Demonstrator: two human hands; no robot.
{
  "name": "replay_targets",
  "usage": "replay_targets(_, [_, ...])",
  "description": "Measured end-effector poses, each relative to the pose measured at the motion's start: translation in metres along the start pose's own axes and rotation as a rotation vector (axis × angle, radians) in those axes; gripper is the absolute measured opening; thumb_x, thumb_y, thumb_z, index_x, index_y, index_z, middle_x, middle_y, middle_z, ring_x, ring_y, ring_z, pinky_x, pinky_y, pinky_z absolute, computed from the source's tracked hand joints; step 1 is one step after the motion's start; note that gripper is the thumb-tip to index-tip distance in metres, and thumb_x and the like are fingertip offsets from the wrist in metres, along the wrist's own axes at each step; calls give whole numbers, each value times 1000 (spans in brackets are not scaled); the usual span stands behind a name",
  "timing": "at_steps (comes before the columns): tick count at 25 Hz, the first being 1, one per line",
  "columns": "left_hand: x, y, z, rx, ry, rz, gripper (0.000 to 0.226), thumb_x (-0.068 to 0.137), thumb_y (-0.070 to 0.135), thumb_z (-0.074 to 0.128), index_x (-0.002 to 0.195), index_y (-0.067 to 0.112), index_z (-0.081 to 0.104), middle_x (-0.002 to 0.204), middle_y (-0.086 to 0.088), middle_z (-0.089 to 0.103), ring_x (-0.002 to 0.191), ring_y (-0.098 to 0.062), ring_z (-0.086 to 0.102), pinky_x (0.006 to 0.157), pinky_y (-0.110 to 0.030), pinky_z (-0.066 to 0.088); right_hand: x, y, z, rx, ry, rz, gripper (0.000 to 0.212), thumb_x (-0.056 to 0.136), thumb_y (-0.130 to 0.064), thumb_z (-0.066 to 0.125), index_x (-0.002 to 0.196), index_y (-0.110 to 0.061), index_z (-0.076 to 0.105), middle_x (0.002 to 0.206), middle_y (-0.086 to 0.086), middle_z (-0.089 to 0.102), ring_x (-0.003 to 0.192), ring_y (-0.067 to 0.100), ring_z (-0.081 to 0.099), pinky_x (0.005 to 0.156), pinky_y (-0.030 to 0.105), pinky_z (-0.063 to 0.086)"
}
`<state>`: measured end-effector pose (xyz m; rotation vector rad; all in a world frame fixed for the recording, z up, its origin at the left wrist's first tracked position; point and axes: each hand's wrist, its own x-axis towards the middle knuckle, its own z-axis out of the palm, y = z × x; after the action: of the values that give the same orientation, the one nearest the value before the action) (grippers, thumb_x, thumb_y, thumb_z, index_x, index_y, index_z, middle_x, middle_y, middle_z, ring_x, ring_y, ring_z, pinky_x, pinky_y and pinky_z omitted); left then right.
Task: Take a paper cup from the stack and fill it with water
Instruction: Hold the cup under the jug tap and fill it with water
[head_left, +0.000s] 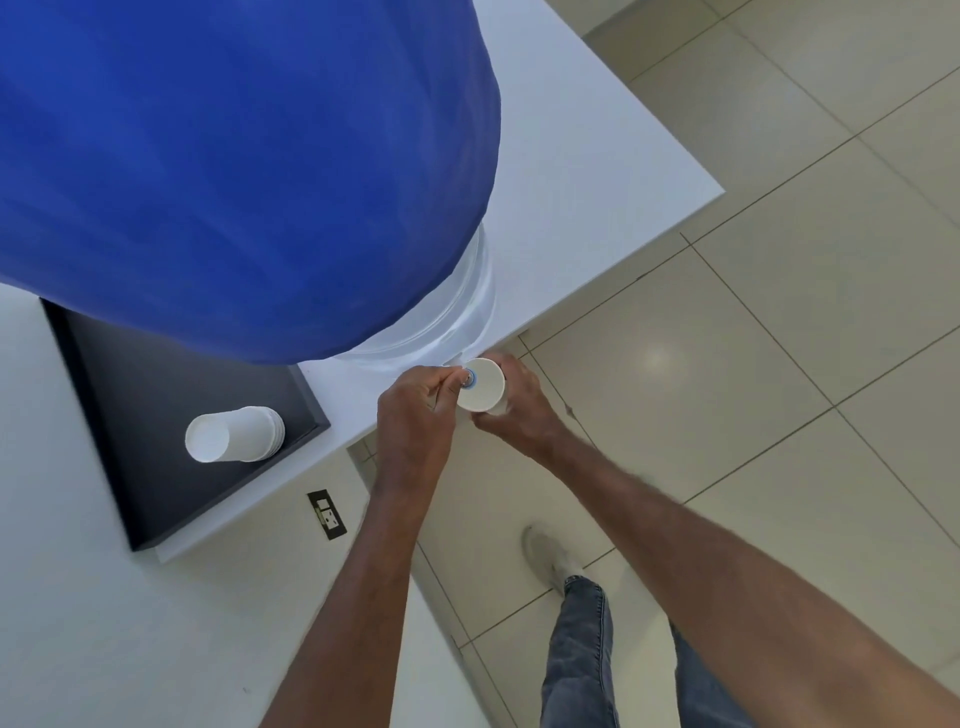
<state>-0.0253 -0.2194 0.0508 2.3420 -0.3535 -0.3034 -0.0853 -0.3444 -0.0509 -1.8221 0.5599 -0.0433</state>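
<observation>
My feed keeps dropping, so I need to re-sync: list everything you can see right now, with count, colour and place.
Water bottle: one, blue cover over a clear body, upright on the counter, fills upper left.
Tap: one, white with a blue ring, at the bottle's base, over the counter edge.
Counter: one, white, left and centre.
Tray: one, dark grey, on the counter beside the bottle.
Cup stack: one stack, white, lying on its side on the tray.
Cup: one, white, held at the tap.
Socket: one, black, below the counter edge.
Floor: beige tiles, right.
Shoe: one, pale; jeans blue-grey, bottom centre.
Left hand: at the tap.
Right hand: holding the cup.
</observation>
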Motion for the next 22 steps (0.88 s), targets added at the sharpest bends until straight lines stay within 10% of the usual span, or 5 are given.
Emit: replay_targets(22, [2,1,0,-26,1,-16,14,95,29,73,101,21,82,97,7,79,91,-10,70,81,-36,58,4,11,-3,13,-8,1,60,75,-13,86,128,-18,59,119,2,66,107,23,62,85,23,51])
